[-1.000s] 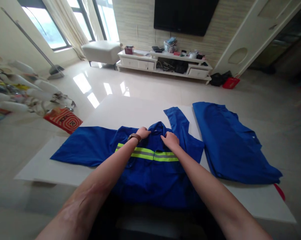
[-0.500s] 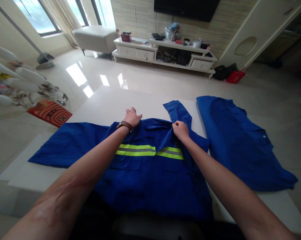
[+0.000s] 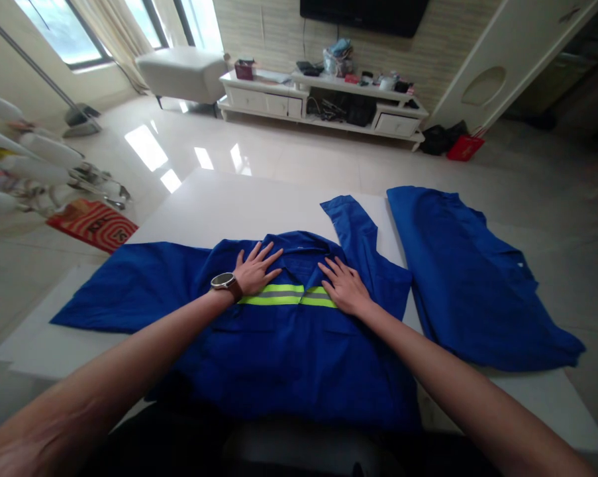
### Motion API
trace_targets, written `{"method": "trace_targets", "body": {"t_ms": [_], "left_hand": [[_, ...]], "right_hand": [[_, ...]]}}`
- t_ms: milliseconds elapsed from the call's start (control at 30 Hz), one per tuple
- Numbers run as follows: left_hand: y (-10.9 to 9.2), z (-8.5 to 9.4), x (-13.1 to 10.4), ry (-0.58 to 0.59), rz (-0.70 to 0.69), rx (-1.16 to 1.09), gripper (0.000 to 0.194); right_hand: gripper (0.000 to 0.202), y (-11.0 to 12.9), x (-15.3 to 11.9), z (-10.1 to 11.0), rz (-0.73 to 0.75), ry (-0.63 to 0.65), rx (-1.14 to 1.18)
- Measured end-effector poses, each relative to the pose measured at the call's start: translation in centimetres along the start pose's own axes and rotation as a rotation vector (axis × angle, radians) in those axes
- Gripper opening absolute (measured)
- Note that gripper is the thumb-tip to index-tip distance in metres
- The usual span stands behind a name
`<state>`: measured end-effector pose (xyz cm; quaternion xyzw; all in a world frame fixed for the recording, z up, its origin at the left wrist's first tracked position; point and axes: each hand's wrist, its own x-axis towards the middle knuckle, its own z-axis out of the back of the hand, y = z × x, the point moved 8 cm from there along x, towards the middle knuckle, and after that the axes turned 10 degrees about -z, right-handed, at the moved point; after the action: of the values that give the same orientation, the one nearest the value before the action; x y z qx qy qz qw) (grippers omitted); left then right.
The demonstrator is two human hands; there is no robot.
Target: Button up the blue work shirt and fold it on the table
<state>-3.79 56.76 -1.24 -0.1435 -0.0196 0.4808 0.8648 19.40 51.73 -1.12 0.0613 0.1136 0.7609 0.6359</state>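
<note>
A blue work jacket with a yellow-green and grey reflective band across its chest lies front side up, its collar at the far side. My left hand rests flat on the left chest below the collar, fingers spread, a watch on the wrist. On the right chest my right hand lies flat too, fingers spread, covering part of the band. One sleeve stretches out to the left; the other is bent, its end pointing away past the collar. The jacket's near end falls into shadow.
The jacket lies on a white table. Another blue garment lies at the right, partly over the table's edge. A red patterned paper bag stands beyond the left edge. A white TV cabinet and a grey-white bench stand across the floor.
My right hand has let go of the collar edge and now lies flat on the chest. My left hand has come nearer and down onto the cloth. The collar flap lies flatter.
</note>
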Motion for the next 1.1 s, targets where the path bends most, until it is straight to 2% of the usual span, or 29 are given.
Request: {"method": "trace_targets", "body": {"t_ms": [67, 133, 233, 300, 367, 433, 500, 567, 633, 667, 733, 800, 867, 933, 1000, 1100], "left_hand": [[1.7, -0.2, 0.9, -0.033, -0.003, 0.053, 0.063], [3.4, 0.4, 2.8, -0.077, -0.015, 0.094, 0.064], [5.3, 2.1, 6.2, -0.094, -0.015, 0.146, 0.064], [5.5, 3.8, 8.0, -0.12, 0.015, 0.207, 0.063], [4.3, 5.3, 8.8, -0.155, 0.056, 0.25, 0.063], [1.5, 5.7, 8.0, -0.171, 0.08, 0.227, 0.067], [-2.3, 4.9, 5.5, -0.143, 0.083, 0.148, 0.071], [-6.3, 3.3, 1.5, -0.039, 0.069, 0.062, 0.076], [-10.1, 2.9, -3.1, -0.012, 0.009, 0.054, 0.079], [-11.8, 3.0, -5.3, -0.001, -0.026, 0.047, 0.08], [-14.4, 3.6, -8.9, 0.065, -0.052, -0.013, 0.076], [-16.3, 4.6, -11.4, 0.12, -0.052, -0.092, 0.065], [-17.9, 5.2, -12.6, 0.151, -0.057, -0.151, 0.055], [-19.0, 4.4, -12.9, 0.191, -0.057, -0.182, 0.049], [-19.5, 2.3, -12.9, 0.24, -0.04, -0.188, 0.054], [-20.3, -1.3, -12.6, 0.292, -0.12, -0.129, 0.087]], "right_hand": [[0.057, -0.4, 1.7, -0.7, -0.042, -0.027, -0.019], [0.058, -0.3, 4.0, -0.9, -0.08, -0.075, -0.025], [0.057, 0.4, 8.0, -0.7, -0.109, -0.092, -0.041], [0.057, 0.9, 10.8, -0.3, -0.099, -0.038, -0.053], [0.052, 0.7, 13.1, 0.9, -0.09, -0.003, -0.065], [0.044, -0.8, 14.4, 3.2, -0.156, -0.087, -0.075], [0.037, -3.5, 14.3, 5.6, -0.284, -0.201, -0.037], [0.026, -6.0, 13.3, 7.2, -0.369, -0.228, 0.044], [0.013, -7.7, 11.8, 8.5, -0.381, -0.229, 0.125], [0.013, -8.2, 10.9, 9.5, -0.375, -0.258, 0.155], [0.026, -9.3, 8.4, 12.0, -0.379, -0.368, 0.206], [0.042, -11.3, 4.2, 14.5, -0.472, -0.542, 0.331], [0.044, -15.0, -2.3, 15.8, -0.686, -0.757, 0.588], [0.037, -17.7, -8.4, 16.0, -0.756, -0.757, 0.608], [0.028, -20.4, -14.0, 16.3, -0.781, -0.72, 0.574], [0.018, -22.6, -19.9, 17.5, -0.784, -0.678, 0.48]]}}
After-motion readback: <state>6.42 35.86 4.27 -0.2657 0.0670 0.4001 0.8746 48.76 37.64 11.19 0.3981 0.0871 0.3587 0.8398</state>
